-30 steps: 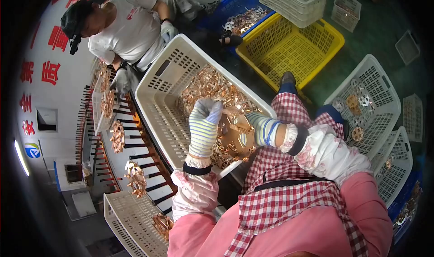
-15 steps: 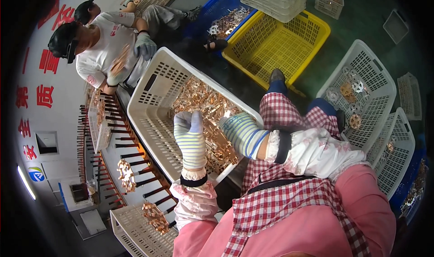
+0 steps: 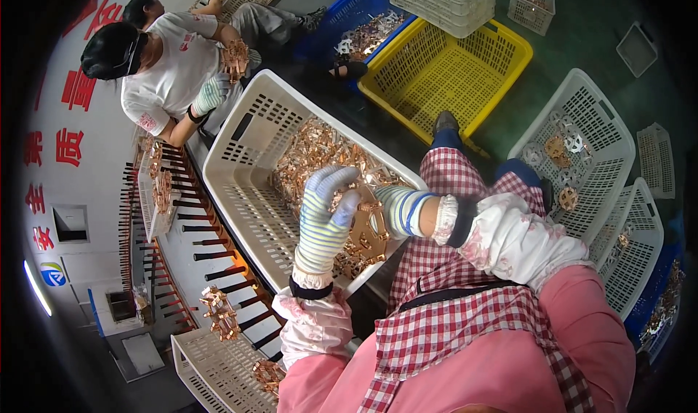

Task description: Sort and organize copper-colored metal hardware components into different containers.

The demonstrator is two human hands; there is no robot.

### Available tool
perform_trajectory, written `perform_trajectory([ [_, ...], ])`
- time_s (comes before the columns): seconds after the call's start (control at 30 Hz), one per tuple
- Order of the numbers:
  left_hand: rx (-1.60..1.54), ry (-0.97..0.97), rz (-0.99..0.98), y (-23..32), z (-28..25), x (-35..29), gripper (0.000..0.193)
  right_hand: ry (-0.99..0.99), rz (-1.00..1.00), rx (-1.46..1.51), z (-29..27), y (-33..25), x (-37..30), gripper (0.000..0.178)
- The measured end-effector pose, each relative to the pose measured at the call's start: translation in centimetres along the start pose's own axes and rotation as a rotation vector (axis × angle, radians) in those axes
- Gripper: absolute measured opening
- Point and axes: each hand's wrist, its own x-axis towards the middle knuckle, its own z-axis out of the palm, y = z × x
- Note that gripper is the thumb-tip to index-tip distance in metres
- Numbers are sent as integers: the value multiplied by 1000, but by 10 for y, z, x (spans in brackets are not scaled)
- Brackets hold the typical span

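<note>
My left hand (image 3: 327, 213), in a striped glove, is over the white basket (image 3: 240, 184) with its thumb and fingers apart. Loose copper-coloured metal pieces (image 3: 313, 147) fill much of that basket. My right hand (image 3: 398, 208), gloved alike, reaches in from the basket's right side. At its fingers is a larger, ring-like copper-coloured metal part (image 3: 372, 233) that hides the fingertips; the hand appears closed on it.
Left of the basket runs a line of black rods (image 3: 218, 275) carrying a copper-coloured cluster (image 3: 220, 313). A co-worker (image 3: 174, 67) handles another cluster (image 3: 235, 60). Beyond stand a yellow basket (image 3: 378, 93) and a blue basket (image 3: 331, 20). White baskets (image 3: 611, 111) stand at right.
My left hand has spread its thumb and fingers and shifted slightly right. My right hand has moved a little right, and the ring-like part now shows. Clusters on the rods have shifted toward me.
</note>
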Motion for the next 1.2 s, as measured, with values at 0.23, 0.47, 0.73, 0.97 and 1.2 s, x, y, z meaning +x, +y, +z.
perform_trajectory([
  [0.23,-119,-33,-306,5,-3,-7,23,414,175,311,-2,-14,-18,23],
  [0.47,465,-88,264,8,-12,7,15,301,3,419,2,2,-13,27],
  [0.73,-382,225,-409,-1,-5,-12,9,201,62,149,-6,-18,0,25],
  [0.97,-266,114,-563,-1,-25,-2,18,-37,249,283,-21,-13,-1,27],
  [1.2,5,24,-155,-11,13,-6,22,45,227,97,22,4,10,31],
])
